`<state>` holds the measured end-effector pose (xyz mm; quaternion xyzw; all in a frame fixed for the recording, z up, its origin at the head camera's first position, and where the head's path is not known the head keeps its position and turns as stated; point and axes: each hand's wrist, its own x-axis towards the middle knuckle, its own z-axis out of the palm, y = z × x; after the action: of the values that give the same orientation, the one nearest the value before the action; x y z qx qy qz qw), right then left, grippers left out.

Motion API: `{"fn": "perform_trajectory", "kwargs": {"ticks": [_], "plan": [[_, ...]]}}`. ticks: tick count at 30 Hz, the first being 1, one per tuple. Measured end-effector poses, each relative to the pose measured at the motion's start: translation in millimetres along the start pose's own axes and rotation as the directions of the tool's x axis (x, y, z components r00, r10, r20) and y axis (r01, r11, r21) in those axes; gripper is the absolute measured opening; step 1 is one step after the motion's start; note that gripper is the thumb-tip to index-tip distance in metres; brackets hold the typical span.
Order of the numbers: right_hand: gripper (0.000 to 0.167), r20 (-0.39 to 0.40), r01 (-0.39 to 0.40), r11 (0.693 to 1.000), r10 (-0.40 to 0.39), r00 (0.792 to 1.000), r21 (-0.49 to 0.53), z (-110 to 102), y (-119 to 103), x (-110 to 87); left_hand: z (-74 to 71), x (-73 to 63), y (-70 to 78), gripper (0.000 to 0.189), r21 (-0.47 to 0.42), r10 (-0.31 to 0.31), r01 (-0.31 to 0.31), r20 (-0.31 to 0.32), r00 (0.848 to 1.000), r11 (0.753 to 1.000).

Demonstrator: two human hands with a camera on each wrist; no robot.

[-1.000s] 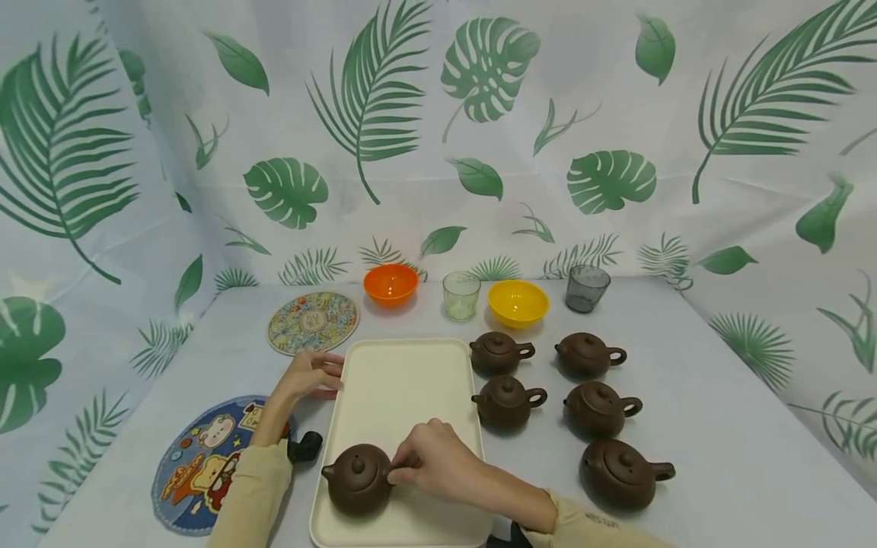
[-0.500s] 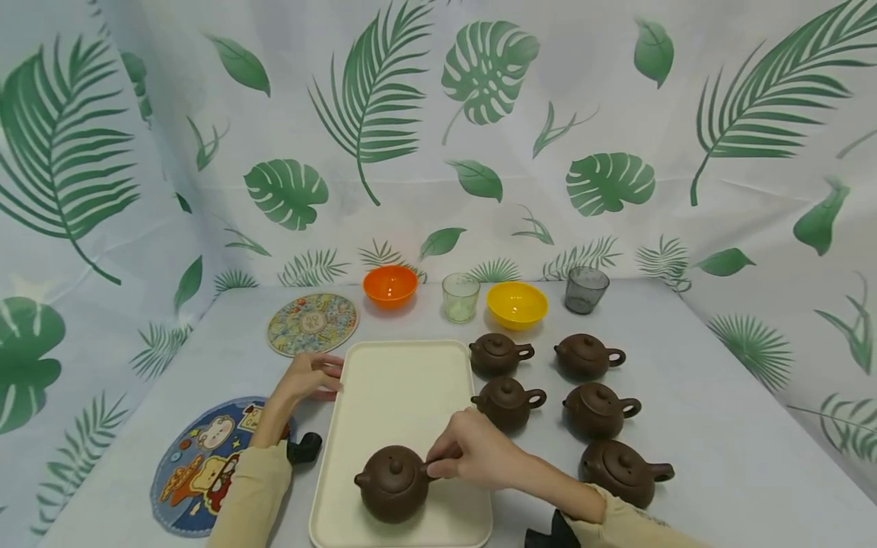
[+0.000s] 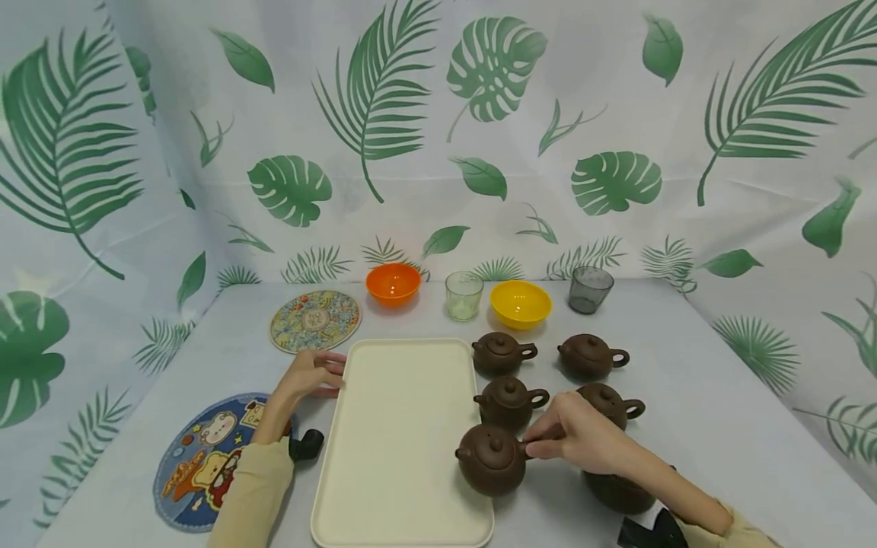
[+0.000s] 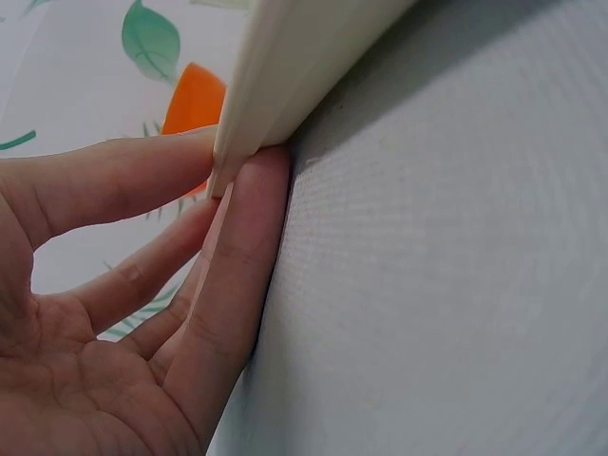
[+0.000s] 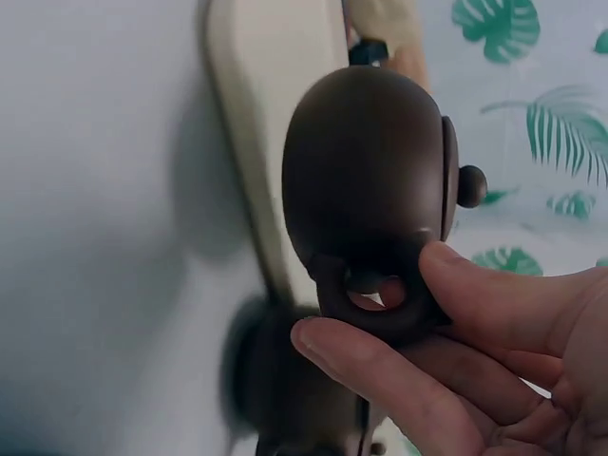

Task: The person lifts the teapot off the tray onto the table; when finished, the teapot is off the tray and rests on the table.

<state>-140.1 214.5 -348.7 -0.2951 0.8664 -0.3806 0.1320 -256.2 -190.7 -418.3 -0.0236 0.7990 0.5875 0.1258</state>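
Note:
My right hand (image 3: 582, 435) pinches the loop handle of a dark brown teapot (image 3: 490, 464) between thumb and fingers. That teapot hangs over the right edge of a cream tray (image 3: 397, 441), raised above it in the right wrist view, its lid on and its spout to the left. At the tray's left side, my left hand (image 3: 311, 377) grips the rim; in the left wrist view the thumb lies on the rim (image 4: 256, 104) and a finger is underneath. Several similar teapots (image 3: 508, 402) stand right of the tray. The right hand and forearm partly cover two of them.
Along the back are an orange bowl (image 3: 393, 285), a pale green glass (image 3: 464, 295), a yellow bowl (image 3: 521, 304) and a grey glass (image 3: 590, 289). On the left lie a round patterned mat (image 3: 315, 321) and a blue cartoon mat (image 3: 199, 457), partly under the left forearm.
The right hand has carried the teapot rightward from the tray's near left part to above its right edge. The left hand has stayed at the tray's left rim.

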Motion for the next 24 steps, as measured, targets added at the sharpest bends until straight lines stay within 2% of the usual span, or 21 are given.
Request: {"fn": "perform_trajectory", "kwargs": {"ticks": [10, 16, 24], "plan": [[0.008, -0.011, -0.024, 0.997, 0.023, 1.000, -0.069, -9, 24, -14.5, 0.4, 1.2, -0.2, 0.049, -0.004, 0.004, -0.004, 0.003, 1.000, 1.000], [0.009, 0.011, -0.046, 0.997, 0.047, 0.999, -0.056, -8, 29, -14.1, 0.2, 1.1, -0.9, 0.051, 0.012, 0.007, -0.007, 0.009, 1.000, 1.000], [0.008, 0.035, -0.070, 0.993, 0.074, 0.997, -0.096, -9, 30, -13.1, 1.0, -1.0, -0.6, 0.051, 0.015, 0.006, -0.007, 0.009, 1.000, 1.000]]}}
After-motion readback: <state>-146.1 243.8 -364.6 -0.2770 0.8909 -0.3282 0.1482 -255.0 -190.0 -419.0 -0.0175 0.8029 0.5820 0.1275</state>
